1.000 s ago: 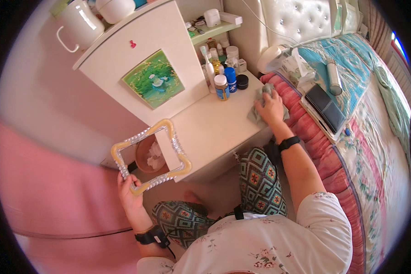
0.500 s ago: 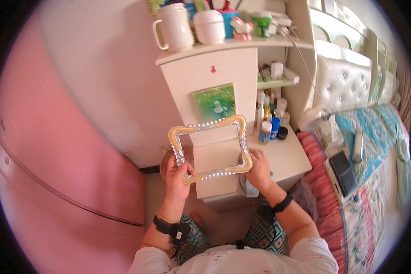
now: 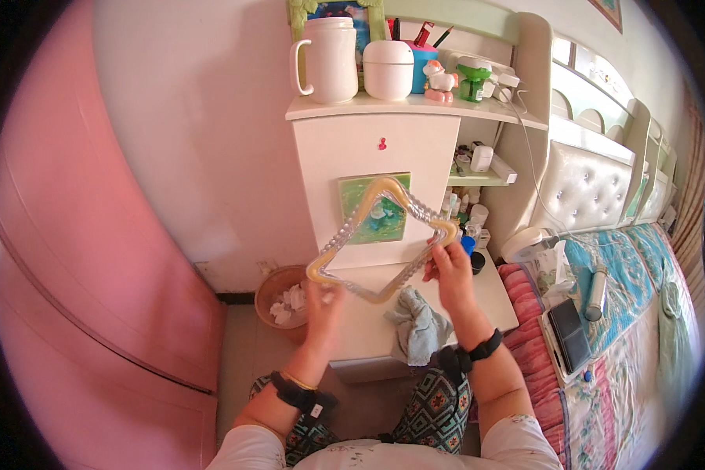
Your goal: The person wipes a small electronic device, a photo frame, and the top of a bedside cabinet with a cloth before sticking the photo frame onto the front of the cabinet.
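Observation:
An ornate picture frame (image 3: pixel 385 188), gold at its corners with silver beading along its sides, hangs tilted in the air before the white cabinet. Its middle is open, so a green picture on the cabinet door shows through. My right hand (image 3: pixel 452 274) grips the frame near its right corner, thumb and fingers closed on the rim. At the lower left corner is my left hand (image 3: pixel 323 305), its fingers smeared by motion; whether they hold the rim cannot be made out. Below the frame, a crumpled grey-green cloth (image 3: pixel 419 325) drapes over the front edge of the white tabletop (image 3: pixel 360 329).
A wastebasket (image 3: pixel 268 291) with crumpled tissue stands left of the tabletop. On the shelf above are a white pitcher (image 3: pixel 333 66), a white rounded container (image 3: pixel 388 70) and a small figurine (image 3: pixel 440 81). Several bottles stand at the right, beside a bed with a dark phone-like slab (image 3: pixel 569 335).
The picture frame has turned from nearly level to a steep diagonal, its upper corner rising. My left hand has blurred at its lower left corner. The view has shifted, showing the cloth and wastebasket more fully.

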### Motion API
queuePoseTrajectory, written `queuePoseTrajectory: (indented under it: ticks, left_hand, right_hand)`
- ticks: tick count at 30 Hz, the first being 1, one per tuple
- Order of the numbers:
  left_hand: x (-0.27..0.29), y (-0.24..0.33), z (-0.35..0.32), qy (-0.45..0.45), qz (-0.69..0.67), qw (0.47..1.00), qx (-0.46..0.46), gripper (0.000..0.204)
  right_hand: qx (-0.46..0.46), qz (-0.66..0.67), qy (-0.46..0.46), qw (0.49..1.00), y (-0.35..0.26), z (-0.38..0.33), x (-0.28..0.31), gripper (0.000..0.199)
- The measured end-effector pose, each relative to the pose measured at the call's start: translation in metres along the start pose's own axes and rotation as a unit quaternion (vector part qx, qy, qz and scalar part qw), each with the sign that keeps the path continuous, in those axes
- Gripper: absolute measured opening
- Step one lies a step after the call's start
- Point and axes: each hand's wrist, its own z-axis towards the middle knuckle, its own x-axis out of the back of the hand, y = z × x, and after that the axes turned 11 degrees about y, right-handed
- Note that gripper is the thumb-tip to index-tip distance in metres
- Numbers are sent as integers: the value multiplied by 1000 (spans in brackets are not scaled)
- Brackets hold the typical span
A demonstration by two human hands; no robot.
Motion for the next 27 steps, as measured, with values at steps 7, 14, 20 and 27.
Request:
queuePoseTrajectory:
  ticks: [7,14,20,27]
  left_hand:
    - [-24,28,84,-40,250,890,-381,40]
    - [-61,42,104,-19,293,849,-439,33]
    - [-64,29,111,2,322,838,-440,37]
    - [-66,29,115,25,380,814,-439,34]
  right_hand:
    - [63,-215,-150,963,-23,77,-20,15]
    - [215,-259,-27,941,-18,109,-32,25]
    - [260,-296,18,919,-3,106,-35,29]
    - [296,-389,50,871,-14,107,-38,31]
